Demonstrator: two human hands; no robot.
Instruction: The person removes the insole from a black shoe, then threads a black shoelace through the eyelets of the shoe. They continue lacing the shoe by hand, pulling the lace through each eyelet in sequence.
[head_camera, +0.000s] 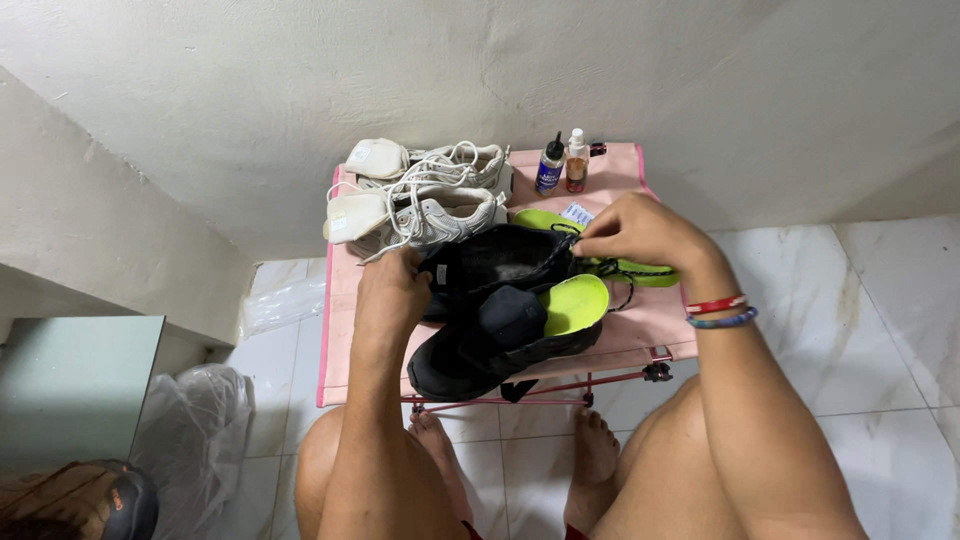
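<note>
Pink fabric folding table (640, 335) as reference: centre holds two matte black shoes (500, 310) with lime foam insoles; white mesh sneakers (425, 195) at far-left edge; two small bottles (562, 162) at far edge. Left hand (392, 290) clenched on rear shoe's collar, right hand (640, 232) pinching its black lace (600, 266)

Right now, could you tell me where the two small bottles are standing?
In the head view, the two small bottles stand upright at the far edge of the pink table, just right of the white sneakers.
</note>
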